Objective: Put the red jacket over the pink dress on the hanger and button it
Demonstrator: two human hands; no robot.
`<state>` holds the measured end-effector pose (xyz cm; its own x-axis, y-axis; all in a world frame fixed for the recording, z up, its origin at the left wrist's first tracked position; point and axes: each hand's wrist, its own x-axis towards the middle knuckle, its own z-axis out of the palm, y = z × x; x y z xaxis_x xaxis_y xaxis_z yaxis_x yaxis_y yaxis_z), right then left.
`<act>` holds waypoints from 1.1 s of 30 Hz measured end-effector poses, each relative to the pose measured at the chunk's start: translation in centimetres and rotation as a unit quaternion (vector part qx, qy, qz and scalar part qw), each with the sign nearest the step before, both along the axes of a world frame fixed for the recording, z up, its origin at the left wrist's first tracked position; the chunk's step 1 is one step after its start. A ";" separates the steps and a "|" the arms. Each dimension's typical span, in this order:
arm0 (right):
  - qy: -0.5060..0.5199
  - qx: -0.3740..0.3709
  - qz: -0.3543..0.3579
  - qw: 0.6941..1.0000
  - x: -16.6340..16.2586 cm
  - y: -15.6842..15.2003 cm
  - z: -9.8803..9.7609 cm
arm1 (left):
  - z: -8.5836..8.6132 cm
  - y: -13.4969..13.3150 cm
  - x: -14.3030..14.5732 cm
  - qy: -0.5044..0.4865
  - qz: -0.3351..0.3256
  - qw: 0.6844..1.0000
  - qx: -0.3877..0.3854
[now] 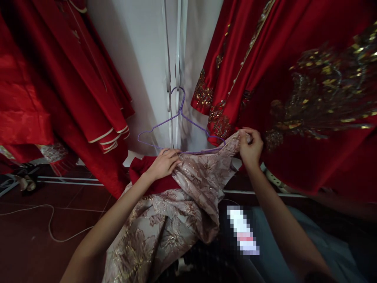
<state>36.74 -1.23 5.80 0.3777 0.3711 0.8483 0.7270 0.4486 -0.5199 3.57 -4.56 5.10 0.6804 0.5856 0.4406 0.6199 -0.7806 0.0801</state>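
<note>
A pale pink and gold floral brocade dress hangs bunched in front of me, with a red fabric part at its left. The purple wire hanger has its right end at the dress's upper right edge; its left end shows bare. With fingers bent over the dress's top edge near the hanger's lower bar, my left hand grips the cloth. My right hand pinches the upper right corner of the dress, just beyond the hanger's right end.
Red garments hang at the left, and red gowns with gold sequins at the right. White metal poles stand against the wall behind the hanger. A thin white cable lies on the dark tiled floor. A pixelated bright patch shows lower right.
</note>
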 end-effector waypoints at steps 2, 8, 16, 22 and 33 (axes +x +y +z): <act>-0.011 0.006 0.012 1.000 -0.4 -0.3 0.4 | 0.0 0.0 0.1 -0.005 0.004 1.000 -0.005; -0.053 -0.016 0.035 0.998 -2.2 -0.5 2.2 | 0.1 -0.7 1.2 -0.058 -0.027 0.996 -0.059; -0.134 -0.094 0.065 0.984 -6.2 -1.2 4.1 | 0.0 -1.1 4.1 -0.259 -0.045 0.952 -0.155; -0.116 -0.107 0.053 0.986 -5.6 -1.2 4.8 | -2.3 1.9 -2.2 -0.380 0.114 0.913 -0.090; -0.098 -0.102 0.081 0.987 -5.0 -0.9 5.5 | -7.4 5.9 -11.1 -0.528 0.283 0.790 -0.131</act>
